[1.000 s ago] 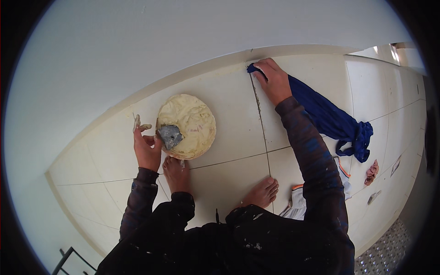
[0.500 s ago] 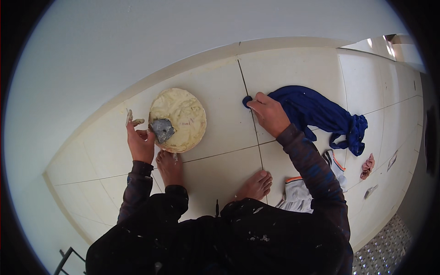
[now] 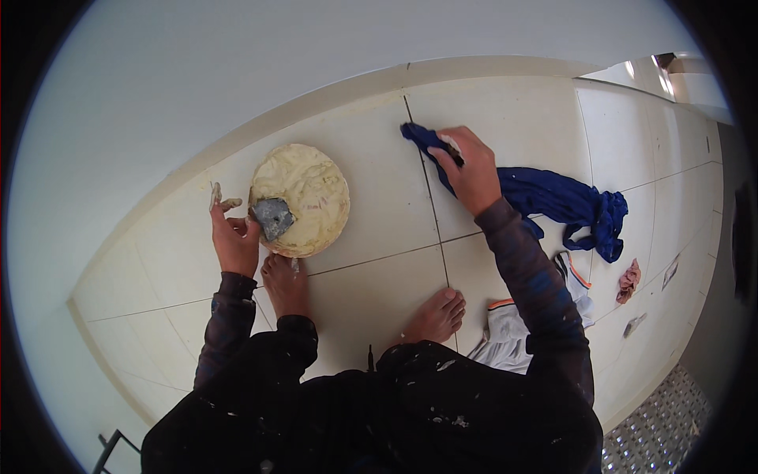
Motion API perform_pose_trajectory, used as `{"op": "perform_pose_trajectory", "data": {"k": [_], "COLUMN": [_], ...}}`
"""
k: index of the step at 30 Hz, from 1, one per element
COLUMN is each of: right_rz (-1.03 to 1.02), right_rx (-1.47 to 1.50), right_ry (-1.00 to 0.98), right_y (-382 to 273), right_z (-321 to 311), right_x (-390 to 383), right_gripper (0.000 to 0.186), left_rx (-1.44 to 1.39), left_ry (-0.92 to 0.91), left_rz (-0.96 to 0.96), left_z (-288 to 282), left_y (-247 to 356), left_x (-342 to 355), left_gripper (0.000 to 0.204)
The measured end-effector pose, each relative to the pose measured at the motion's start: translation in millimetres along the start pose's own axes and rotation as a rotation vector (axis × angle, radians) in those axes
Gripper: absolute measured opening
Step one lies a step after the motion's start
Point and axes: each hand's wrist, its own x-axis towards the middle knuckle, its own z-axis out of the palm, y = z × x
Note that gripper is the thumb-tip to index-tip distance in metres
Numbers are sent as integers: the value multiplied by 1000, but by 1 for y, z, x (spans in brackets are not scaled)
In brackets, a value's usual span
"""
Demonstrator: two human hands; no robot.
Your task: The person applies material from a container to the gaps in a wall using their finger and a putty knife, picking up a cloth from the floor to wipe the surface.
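Note:
Putty-smeared fingers of my left hand [image 3: 236,243] stick up at the rim of a round tub [image 3: 320,178] full of pale yellow putty. The thumb and a finger of that hand are closed at the edge of a flat grey scraper [image 3: 273,219], which lies over the tub's near left part. My right hand [image 3: 471,167] is closed on a dark blue cloth [image 3: 545,188]. One end of the cloth sticks out to the left of the fingers; the rest trails rightward over the floor. A small dark thing shows between thumb and fingers, too small to name.
A pale wall [image 3: 276,63] rises beyond the tiled floor [image 3: 371,300]. A white garment with orange trim [image 3: 505,332] lies near my right forearm. Farther right are a crumpled pink cloth [image 3: 628,281] and small scraps. My bare feet stand close to the tub.
My right hand has moved forward with the blue cloth, and more of its end now sticks out past the fingers. The left hand and scraper stay at the tub's rim.

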Motion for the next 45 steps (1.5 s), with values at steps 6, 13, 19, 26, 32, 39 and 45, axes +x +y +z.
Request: {"op": "perform_pose_trajectory", "data": {"k": [6, 13, 19, 26, 32, 39, 45], "right_rz": [-47, 158, 159, 47, 2, 106, 163], "right_rx": [-123, -151, -238, -242, -223, -213, -114], "right_ry": [-157, -291, -342, -18, -83, -326, -682], "right_y": [23, -15, -41, -9, 7, -32, -49], "right_z": [27, 8, -9, 35, 39, -9, -54], "right_x": [35, -55, -141, -34, 1, -138, -160], "right_gripper": [12, 9, 13, 13, 10, 14, 13], "left_rx": [-66, -77, -83, 0, -60, -75, -90], "left_ry": [92, 60, 51, 6, 34, 48, 49], "left_rz": [-20, -64, -55, -2, -59, -66, -37], "left_z": [3, 0, 0, -1, -2, 1, 0], "left_y": [12, 11, 6, 6, 8, 7, 6], "left_x": [-5, -2, 0, 2, 0, -1, -1], "left_gripper": [58, 62, 64, 78, 63, 69, 65]}}
